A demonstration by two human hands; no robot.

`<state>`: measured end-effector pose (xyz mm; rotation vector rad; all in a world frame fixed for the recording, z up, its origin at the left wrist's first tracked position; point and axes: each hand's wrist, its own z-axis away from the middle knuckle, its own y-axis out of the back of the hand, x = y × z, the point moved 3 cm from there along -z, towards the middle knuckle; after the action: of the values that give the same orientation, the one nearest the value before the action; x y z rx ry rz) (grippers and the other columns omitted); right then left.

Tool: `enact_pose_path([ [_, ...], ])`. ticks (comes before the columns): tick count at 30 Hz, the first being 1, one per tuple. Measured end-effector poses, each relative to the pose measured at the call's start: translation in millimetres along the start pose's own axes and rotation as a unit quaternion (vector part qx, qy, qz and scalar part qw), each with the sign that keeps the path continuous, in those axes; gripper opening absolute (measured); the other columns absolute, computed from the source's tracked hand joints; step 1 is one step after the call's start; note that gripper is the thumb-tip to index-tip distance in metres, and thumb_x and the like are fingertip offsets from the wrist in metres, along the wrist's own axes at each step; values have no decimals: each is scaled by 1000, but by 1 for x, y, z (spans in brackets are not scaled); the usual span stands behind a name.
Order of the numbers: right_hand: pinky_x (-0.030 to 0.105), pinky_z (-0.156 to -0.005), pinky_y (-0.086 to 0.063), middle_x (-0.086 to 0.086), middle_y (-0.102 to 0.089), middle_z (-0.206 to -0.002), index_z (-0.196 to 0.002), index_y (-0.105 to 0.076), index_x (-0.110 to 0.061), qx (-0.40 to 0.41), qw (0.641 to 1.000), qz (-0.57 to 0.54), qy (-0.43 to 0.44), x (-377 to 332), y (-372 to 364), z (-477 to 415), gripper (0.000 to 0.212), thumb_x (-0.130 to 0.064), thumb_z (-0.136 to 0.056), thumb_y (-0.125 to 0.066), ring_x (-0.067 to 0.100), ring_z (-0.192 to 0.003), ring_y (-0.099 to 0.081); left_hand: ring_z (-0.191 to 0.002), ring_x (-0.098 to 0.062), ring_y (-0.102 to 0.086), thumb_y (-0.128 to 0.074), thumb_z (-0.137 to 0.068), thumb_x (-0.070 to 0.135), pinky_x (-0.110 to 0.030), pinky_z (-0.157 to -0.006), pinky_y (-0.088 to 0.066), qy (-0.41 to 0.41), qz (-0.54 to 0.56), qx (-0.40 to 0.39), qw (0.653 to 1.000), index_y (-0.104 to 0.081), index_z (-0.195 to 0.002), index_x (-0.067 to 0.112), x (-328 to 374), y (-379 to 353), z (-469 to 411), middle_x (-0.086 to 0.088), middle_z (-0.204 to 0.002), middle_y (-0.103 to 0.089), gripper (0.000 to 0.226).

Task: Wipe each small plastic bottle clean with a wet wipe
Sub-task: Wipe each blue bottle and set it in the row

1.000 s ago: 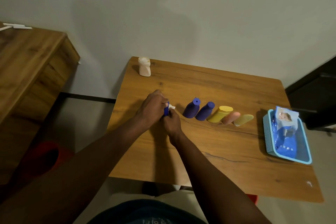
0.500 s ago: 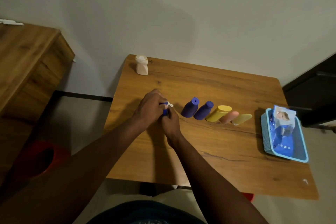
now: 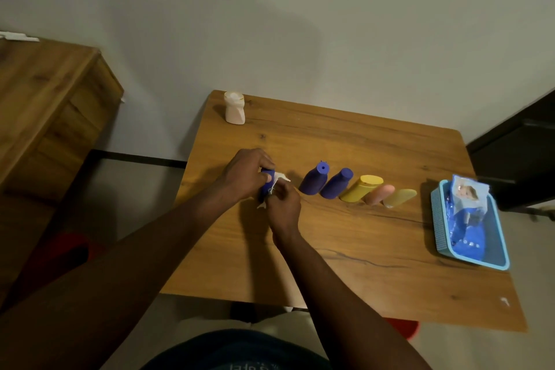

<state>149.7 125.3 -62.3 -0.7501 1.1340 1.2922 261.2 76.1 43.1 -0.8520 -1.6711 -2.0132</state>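
Over the table's (image 3: 330, 279) left half, the right hand (image 3: 283, 209) pinches a wet wipe (image 3: 280, 181) against the blue bottle (image 3: 267, 186), which the left hand (image 3: 244, 173) grips with curled fingers. The wipe looks bunched small, so it may slip free mid-rub. To the right, 5 more bottles (image 3: 362, 188) lie in a row; a white bottle (image 3: 235, 107) stands at the far left corner
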Motion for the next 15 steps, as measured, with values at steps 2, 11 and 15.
enact_pose_path([
  [2, 40, -83, -56, -2, -75, -102, -114, -70, -21, -7, 1000, -12, 3, -7, -4, 1, 43, -11, -77, -51, 18, -96, -70, -102, -5, -60, -73, -83, -2, -4, -82, -39, -5, -1, -2, 1000, -74, -115, 6, -1, 1, 1, -4, -119, -70, 33],
  [11, 43, -71, -47, 15, -64, -96, -111, -55, -6, -83, 992, 30, -94, -3, -13, -8, 44, -16, -68, -48, 24, -82, -57, -114, -17, -64, -72, -86, 0, -30, -102, -51, 4, -15, 9, 1000, -73, -117, 7, 2, 0, 5, -5, -124, -69, 31],
  [15, 42, -68, -45, 14, -61, -88, -107, -57, 2, -105, 989, 27, -103, -10, -10, 6, 49, -15, -62, -48, 24, -77, -55, -114, -16, -63, -72, -86, 0, -27, -100, -49, 7, -10, 14, 1000, -74, -117, 6, 2, -1, 5, -5, -124, -69, 32],
])
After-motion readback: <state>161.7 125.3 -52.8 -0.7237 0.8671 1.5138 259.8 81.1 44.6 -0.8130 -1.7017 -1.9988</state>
